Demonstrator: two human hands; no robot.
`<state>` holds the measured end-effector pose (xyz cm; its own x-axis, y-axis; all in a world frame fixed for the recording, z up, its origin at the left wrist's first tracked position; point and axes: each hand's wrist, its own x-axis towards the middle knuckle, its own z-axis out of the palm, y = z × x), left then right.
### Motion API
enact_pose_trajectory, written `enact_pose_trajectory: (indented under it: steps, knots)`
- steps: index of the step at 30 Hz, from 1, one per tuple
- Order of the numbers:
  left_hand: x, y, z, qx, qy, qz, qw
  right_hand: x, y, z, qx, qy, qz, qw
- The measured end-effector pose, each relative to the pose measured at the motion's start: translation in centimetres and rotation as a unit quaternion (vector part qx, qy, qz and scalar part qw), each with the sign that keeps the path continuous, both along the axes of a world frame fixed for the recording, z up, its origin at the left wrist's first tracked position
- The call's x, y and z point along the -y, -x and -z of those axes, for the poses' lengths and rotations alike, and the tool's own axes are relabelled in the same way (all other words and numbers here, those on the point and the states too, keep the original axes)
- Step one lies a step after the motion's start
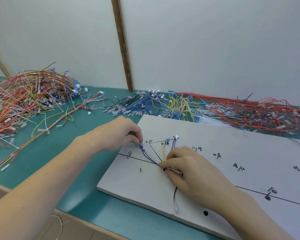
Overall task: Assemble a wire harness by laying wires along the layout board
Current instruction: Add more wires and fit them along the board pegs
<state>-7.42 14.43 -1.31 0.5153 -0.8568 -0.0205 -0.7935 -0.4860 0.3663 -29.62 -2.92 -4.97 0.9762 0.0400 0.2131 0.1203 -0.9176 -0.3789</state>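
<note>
On the grey layout board (215,135), the left hand (126,134) pinches a blue-and-white wire end (146,151) while the right hand (184,163) pins the fanned bundle at the junction, apparently between fingertips; pulling harder could drag routed branches off their pins.
</note>
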Motion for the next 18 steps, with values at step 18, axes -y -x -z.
enact_pose_trajectory:
  steps: [18]
  knots:
    - [5.6,-0.8,-2.6,0.017,-0.225,-0.073,0.971,-0.5,0.1,-0.3,0.002,0.006,0.006,1.000]
